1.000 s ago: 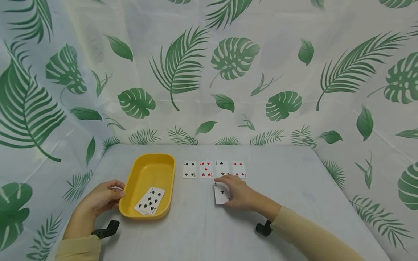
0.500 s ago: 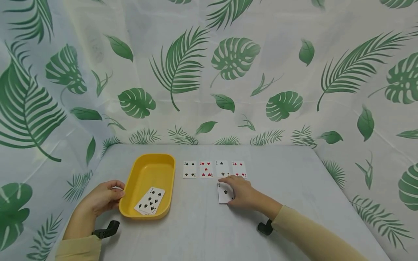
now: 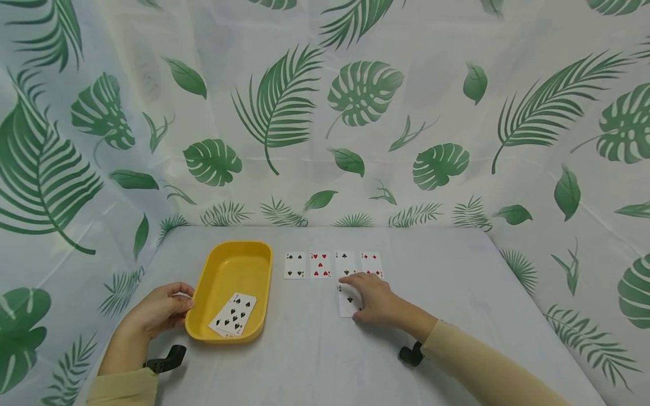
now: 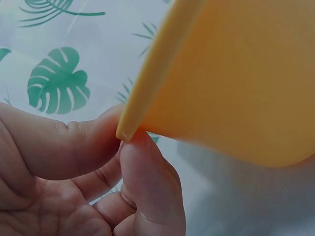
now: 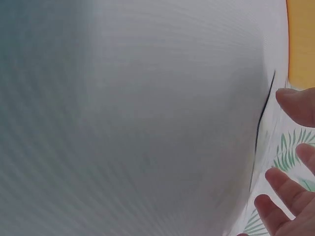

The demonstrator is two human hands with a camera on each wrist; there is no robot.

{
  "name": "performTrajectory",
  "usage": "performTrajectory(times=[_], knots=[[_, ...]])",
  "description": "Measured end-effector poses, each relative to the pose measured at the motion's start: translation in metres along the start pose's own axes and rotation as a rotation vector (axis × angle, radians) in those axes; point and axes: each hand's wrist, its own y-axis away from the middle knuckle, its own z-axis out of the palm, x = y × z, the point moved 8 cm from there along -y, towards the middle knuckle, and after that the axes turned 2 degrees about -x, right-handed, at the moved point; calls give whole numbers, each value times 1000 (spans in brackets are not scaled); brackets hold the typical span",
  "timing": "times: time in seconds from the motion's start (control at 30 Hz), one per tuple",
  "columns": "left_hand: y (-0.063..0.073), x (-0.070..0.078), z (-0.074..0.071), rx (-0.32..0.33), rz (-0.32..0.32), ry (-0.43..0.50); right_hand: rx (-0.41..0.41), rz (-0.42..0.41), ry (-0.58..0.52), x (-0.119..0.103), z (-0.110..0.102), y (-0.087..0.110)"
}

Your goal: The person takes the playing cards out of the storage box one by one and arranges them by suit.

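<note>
My left hand pinches the rim of a yellow tray between thumb and fingers; the left wrist view shows thumb and fingertip meeting at the tray's edge. Inside the tray lies a seven of spades over another card. My right hand spans an ace of clubs lying face up on the table, its index finger at the far edge and thumb at the near corner. The hand hides the card's right side. In the right wrist view, the fingers are spread apart close over the card's dark edge line.
Behind the ace runs a row of face-up cards: four of spades, five of hearts, two of clubs and four of diamonds. They lie on a pale table with leaf-print cloth around it.
My right hand and the ace of clubs have shifted slightly right since one second ago. The dark outline at the card's left edge has faded. My left hand and the tray have stayed put.
</note>
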Motion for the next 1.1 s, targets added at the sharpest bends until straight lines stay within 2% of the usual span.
performTrajectory(times=[0.23,0.4,0.63,0.83,1.1], knots=[[0,-1,1,1,-11,12,46,-37,-20,-8,-12,-1],[0,0,0,0,-12,14,60,-76,-62,-25,-12,-5],[0,0,-1,-15,2,10,71,-155,-29,-71,-9,-16],[0,-1,-1,-4,-12,11,82,-181,-2,-117,-9,-24],[-1,2,0,-1,-10,4,84,-218,36,-159,-7,-35]])
